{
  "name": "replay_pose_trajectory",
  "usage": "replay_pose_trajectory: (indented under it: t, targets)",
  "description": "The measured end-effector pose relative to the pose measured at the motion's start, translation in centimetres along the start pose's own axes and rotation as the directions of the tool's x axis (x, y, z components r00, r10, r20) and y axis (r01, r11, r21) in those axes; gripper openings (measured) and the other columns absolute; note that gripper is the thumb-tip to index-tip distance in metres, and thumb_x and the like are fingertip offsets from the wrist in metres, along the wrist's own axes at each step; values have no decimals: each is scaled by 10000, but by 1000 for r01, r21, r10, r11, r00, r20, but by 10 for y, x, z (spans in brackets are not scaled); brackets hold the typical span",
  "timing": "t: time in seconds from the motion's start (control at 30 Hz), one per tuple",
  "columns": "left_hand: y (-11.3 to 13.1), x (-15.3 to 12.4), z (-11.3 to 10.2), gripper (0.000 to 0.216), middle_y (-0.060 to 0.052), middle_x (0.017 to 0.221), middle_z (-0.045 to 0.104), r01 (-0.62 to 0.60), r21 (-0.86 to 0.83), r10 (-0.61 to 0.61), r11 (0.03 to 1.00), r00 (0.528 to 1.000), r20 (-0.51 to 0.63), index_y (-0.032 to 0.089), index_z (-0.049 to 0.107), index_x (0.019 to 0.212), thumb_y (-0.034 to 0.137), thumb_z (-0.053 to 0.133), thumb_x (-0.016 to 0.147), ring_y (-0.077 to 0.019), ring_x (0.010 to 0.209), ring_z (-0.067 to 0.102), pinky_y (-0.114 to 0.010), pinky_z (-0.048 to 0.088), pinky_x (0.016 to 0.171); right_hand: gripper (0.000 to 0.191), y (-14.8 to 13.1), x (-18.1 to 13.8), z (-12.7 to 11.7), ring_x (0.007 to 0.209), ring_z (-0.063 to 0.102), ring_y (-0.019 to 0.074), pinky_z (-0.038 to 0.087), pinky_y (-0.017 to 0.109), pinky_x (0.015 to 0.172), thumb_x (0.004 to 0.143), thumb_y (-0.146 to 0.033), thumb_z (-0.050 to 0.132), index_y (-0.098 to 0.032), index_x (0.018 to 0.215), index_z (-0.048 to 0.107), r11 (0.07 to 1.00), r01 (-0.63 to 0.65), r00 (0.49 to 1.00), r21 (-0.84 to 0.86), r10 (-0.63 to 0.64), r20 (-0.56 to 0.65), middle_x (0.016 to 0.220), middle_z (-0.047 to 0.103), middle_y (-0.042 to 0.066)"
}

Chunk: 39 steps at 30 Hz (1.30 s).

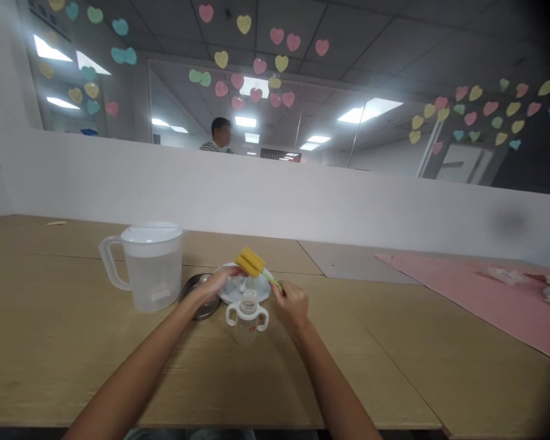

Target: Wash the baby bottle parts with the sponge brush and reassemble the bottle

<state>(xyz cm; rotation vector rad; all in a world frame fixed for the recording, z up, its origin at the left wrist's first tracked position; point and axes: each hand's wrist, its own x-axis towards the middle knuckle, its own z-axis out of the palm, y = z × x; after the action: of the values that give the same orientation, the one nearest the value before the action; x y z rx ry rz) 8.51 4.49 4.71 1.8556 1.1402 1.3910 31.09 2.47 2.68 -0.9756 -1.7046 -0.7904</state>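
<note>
A sponge brush with a yellow foam head [250, 261] and a thin green handle is tilted above the white plate [266, 294]. My right hand [292, 300] is closed around the handle's lower end. Just under the foam head, my left hand [223, 278] reaches in with its fingers stretched out; whether they touch the foam I cannot tell. In front of the plate a clear baby bottle [246, 327] with two white side handles stands upright and uncapped. Small pale parts [242, 285] lie on the plate, partly hidden by my left hand.
A large translucent pitcher [153, 275] with a white lid stands at the left. Beside the plate is a round metal dish [206, 310] with a clear item in it, partly behind my left forearm. A pink mat [476, 299] covers the right side. Behind the glass is a person [216, 139].
</note>
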Motion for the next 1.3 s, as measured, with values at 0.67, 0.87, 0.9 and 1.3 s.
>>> replay_pose_trajectory:
  t: [0.67,0.87,0.9,1.3]
  targets:
    - [8,-31,-5,484,-105,975,712,2,-323,-74,946,975,-209,122,676,1004,497,646,698,-261,950,631,-366,487,819,445,-4,-3,3,417,429,71,263,207,472,918,-428,424,-168,612,616,996,-34,999,78,34,6,455,529,-8]
    - [7,-41,-7,330,-75,1005,700,-146,116,176,982,929,-324,181,697,926,443,550,789,-236,979,610,-350,451,880,430,-7,0,-2,418,429,72,272,211,463,927,-395,406,-172,627,617,993,-85,996,83,87,-15,461,534,-9]
    - [7,-43,-8,317,-76,1002,697,-168,158,212,973,921,-327,184,692,924,433,539,801,-230,972,608,-346,451,873,416,-7,0,-3,422,433,72,279,209,469,925,-387,415,-174,631,618,995,-47,999,87,49,-14,461,534,-10]
    - [-1,-54,-2,295,-77,991,641,-223,422,369,879,879,-302,183,581,960,342,337,913,-203,957,563,-316,428,856,375,-2,0,-2,430,454,71,282,213,486,905,-386,479,-174,632,623,998,50,998,41,-49,-30,476,564,-2]
